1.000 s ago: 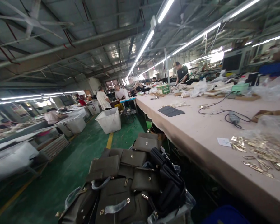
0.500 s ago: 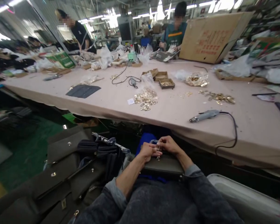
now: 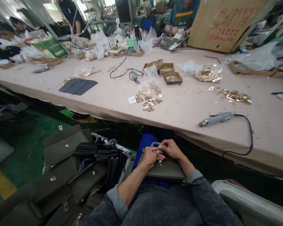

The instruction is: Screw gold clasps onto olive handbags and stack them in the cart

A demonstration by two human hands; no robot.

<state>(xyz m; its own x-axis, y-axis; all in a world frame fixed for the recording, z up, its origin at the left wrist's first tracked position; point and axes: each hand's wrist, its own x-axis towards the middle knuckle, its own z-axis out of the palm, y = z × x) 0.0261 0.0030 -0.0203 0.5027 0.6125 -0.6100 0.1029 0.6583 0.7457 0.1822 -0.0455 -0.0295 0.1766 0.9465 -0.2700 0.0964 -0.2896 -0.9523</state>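
Note:
An olive-green handbag lies on my lap below the table's edge. My left hand and my right hand meet on top of it, fingers pinched together around a small metal fitting at the bag's upper edge. Both forearms reach forward out of grey sleeves. What exactly sits between the fingertips is too small to make out.
A pile of olive and black bags lies at my left. The long pink table holds gold hardware pieces, a grey electric tool with cord, small cardboard trays and a dark panel. Two people work at the far side.
The view swung from the aisle and bag pile round to the table and my lap, then tilted slightly down. My hands stay together on the bag's fitting.

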